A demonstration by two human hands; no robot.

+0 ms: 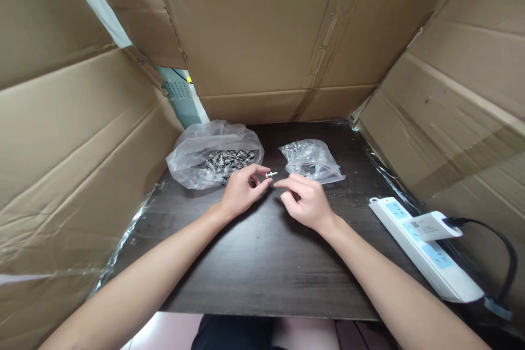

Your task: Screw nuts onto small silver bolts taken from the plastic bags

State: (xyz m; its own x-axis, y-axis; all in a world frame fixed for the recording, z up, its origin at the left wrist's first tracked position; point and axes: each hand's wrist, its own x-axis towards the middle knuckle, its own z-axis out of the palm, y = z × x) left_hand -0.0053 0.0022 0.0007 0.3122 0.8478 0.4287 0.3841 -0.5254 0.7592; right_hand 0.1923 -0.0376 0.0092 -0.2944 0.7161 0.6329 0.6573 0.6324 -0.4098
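My left hand point(245, 188) pinches a small shiny metal fitting point(271, 174) between thumb and forefinger, its thin end pointing right. Just right of it is my right hand point(307, 197), forefinger stretched toward the fitting, thumb apart from it and the other fingers partly curled. Nothing shows between those fingers. Behind the left hand lies an open clear plastic bag point(184, 161) with many small dark metal parts point(229, 161) in it. A smaller zip bag point(328, 161) of shiny metal parts rests beyond the right hand.
Cardboard walls point(262, 38) enclose the dark wooden table point(262, 273) at the back and both sides. A white power strip point(418, 249) lies along the right side, with a white adapter point(435, 226) plugged in and a black cable point(511, 251) running from it.
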